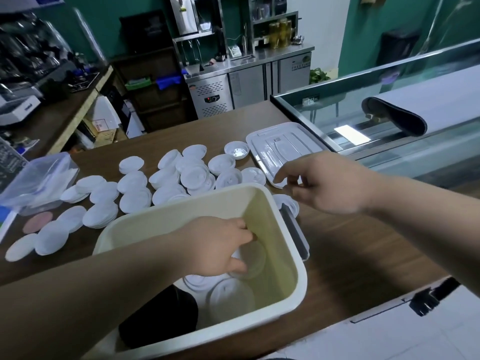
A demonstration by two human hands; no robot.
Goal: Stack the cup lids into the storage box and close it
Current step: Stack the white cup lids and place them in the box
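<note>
A cream storage box (291, 255) stands open on the brown counter. Inside it my left hand (218, 245) grips a stack of white cup lids (253, 261), held on edge against the far wall. More white lids (228, 294) and a black stack (161, 315) lie on the box floor. Several small piles of white lids (166, 178) cover the counter behind the box. The box's white cover (280, 149) lies flat at the back right. My right hand (324, 183) hovers over the cover's near corner, fingers loosely curled, holding nothing. One lid (287, 202) sits just under that hand.
A clear plastic container (39, 180) holding white paper lies at the left edge. A pink disc (37, 222) sits near it. A glass display case (389, 113) borders the counter on the right. Steel fridges and shelves stand behind.
</note>
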